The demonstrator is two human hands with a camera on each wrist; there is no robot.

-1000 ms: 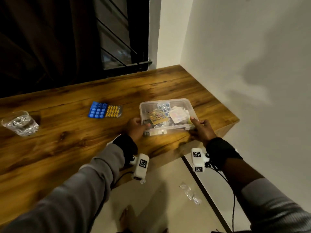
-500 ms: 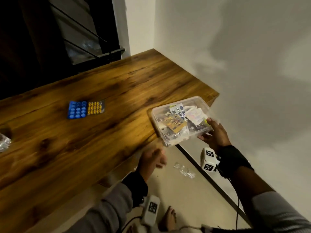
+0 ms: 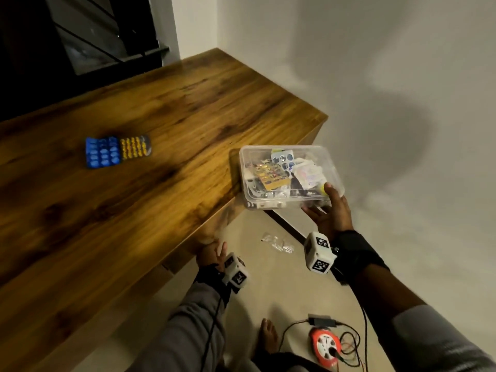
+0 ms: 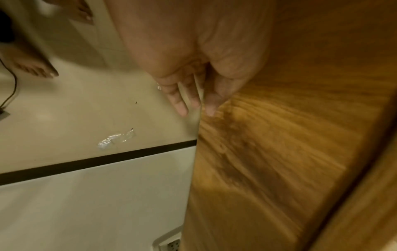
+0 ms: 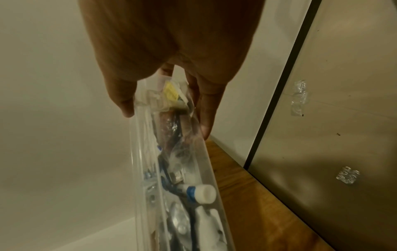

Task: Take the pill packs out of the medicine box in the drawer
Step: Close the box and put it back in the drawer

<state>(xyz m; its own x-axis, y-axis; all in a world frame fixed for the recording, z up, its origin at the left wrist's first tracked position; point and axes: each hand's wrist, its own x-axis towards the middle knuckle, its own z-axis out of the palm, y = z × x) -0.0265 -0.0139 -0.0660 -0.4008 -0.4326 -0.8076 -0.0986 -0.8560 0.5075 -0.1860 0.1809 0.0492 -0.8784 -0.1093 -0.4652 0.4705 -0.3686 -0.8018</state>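
My right hand holds the clear medicine box in the air just off the wooden table's right front corner. The thumb lies on the lid and the fingers curl under the base. Several pill packs and a small tube show through the box. A blue pill pack and a yellow pill pack lie side by side on the table. My left hand is below the table's front edge. Its fingers are straight beside a wooden panel and hold nothing.
A white wall stands close on the right. On the floor lie a crumpled clear wrapper, an orange cable reel with wires, and a bare foot. A dark window is behind the table.
My left hand let go of the box and dropped below the table's front edge. My right hand alone carried the box rightward off the table top.
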